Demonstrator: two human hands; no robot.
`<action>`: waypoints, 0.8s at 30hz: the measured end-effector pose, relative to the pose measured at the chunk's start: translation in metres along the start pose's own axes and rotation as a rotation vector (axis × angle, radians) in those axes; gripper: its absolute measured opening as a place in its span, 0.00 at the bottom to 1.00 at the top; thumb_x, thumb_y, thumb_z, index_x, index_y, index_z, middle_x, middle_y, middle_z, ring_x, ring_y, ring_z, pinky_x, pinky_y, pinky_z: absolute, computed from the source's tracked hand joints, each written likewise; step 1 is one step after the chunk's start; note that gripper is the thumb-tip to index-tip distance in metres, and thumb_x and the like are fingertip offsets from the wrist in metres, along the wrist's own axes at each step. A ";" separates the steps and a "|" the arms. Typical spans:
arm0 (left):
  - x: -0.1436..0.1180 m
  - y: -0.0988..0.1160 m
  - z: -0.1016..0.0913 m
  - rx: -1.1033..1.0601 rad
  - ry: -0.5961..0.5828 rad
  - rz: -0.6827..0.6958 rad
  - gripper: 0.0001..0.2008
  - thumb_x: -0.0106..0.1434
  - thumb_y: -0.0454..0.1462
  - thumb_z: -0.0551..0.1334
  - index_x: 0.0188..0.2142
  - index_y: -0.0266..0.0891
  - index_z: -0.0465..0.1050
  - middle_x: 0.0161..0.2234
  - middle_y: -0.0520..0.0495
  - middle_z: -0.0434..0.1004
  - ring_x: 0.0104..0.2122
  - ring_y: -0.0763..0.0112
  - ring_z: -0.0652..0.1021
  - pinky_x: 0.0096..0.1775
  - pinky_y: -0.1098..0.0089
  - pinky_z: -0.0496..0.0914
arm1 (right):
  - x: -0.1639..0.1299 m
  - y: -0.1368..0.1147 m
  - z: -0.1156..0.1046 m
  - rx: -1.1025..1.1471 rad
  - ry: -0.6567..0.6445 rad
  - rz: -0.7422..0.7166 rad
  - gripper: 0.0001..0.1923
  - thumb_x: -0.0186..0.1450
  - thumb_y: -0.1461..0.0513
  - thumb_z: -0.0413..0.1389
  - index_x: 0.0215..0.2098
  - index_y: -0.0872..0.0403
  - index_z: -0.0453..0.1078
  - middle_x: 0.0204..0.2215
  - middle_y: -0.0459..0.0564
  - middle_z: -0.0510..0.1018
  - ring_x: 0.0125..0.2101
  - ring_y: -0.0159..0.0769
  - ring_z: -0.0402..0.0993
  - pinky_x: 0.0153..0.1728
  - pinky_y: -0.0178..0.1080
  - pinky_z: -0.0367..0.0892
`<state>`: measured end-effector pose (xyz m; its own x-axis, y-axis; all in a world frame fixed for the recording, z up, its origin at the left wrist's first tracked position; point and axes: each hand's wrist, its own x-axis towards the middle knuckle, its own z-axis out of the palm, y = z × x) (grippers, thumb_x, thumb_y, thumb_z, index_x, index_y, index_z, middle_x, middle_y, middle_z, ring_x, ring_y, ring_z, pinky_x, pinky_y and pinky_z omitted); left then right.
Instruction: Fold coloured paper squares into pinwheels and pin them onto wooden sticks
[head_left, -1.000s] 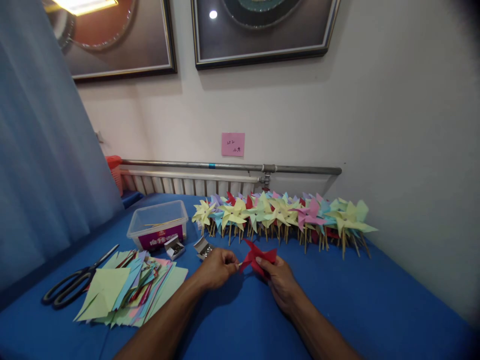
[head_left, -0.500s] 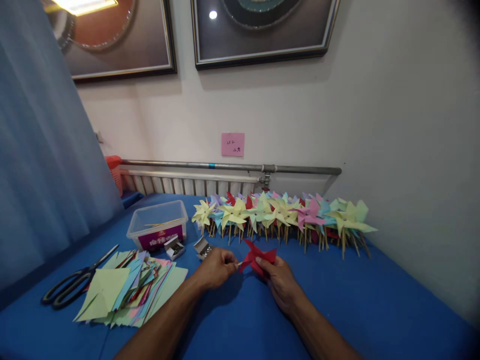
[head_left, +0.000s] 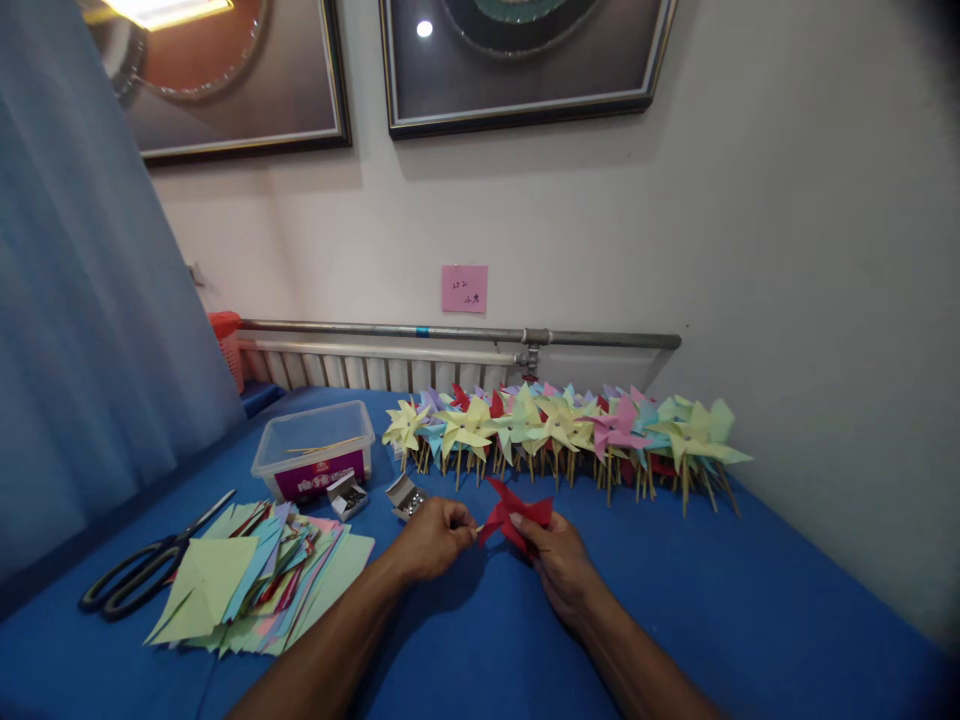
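Red pinwheel (head_left: 516,517) held just above bench (head_left: 750,600), btwn both hands: right hand (head_left: 559,565) fingers pinch its paper steady, left hand (head_left: 435,538) fingers pinch the stick end.

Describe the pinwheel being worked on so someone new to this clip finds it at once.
On the blue table, a long row of finished pinwheels stands along the wall. Just in front of its middle, the right hand holds a red pinwheel, with the left hand pinching at its edge. It alone is held rather than standing in the row.
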<state>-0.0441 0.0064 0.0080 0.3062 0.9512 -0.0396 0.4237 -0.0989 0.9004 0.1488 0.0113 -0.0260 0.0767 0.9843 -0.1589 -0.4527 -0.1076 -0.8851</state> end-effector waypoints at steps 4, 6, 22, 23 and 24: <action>-0.001 0.003 0.000 0.002 0.002 -0.011 0.08 0.55 0.40 0.60 0.29 0.36 0.73 0.21 0.55 0.65 0.22 0.75 0.62 0.27 0.71 0.55 | 0.001 0.001 -0.001 0.000 0.012 -0.011 0.19 0.41 0.60 0.76 0.29 0.57 0.78 0.25 0.48 0.83 0.26 0.34 0.76 0.34 0.37 0.70; -0.001 0.002 0.001 0.001 0.001 -0.007 0.08 0.55 0.39 0.60 0.29 0.35 0.73 0.21 0.55 0.64 0.22 0.76 0.61 0.26 0.71 0.55 | 0.002 0.001 -0.002 -0.003 0.011 -0.019 0.18 0.41 0.61 0.76 0.29 0.57 0.78 0.25 0.48 0.83 0.26 0.34 0.76 0.33 0.37 0.70; -0.001 0.004 0.001 -0.017 -0.002 -0.008 0.07 0.57 0.38 0.62 0.30 0.35 0.74 0.21 0.56 0.65 0.22 0.76 0.63 0.26 0.72 0.55 | 0.000 -0.002 0.002 0.019 0.015 -0.029 0.18 0.42 0.61 0.76 0.29 0.56 0.78 0.25 0.48 0.83 0.26 0.34 0.76 0.34 0.38 0.70; 0.000 0.004 0.001 -0.015 -0.003 -0.005 0.07 0.57 0.38 0.62 0.30 0.35 0.74 0.21 0.55 0.65 0.22 0.76 0.63 0.26 0.72 0.56 | 0.000 -0.002 0.002 0.021 0.013 -0.026 0.18 0.42 0.61 0.76 0.29 0.56 0.78 0.25 0.48 0.83 0.26 0.35 0.76 0.34 0.38 0.70; 0.000 0.004 0.001 -0.010 -0.002 -0.003 0.07 0.56 0.38 0.62 0.30 0.35 0.74 0.21 0.55 0.66 0.22 0.76 0.63 0.26 0.72 0.56 | 0.000 -0.002 0.002 0.020 0.011 -0.026 0.18 0.42 0.61 0.76 0.29 0.56 0.78 0.25 0.48 0.83 0.26 0.34 0.76 0.33 0.38 0.70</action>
<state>-0.0415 0.0053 0.0108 0.3068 0.9508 -0.0427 0.4157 -0.0935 0.9047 0.1482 0.0118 -0.0229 0.0982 0.9851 -0.1410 -0.4681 -0.0793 -0.8801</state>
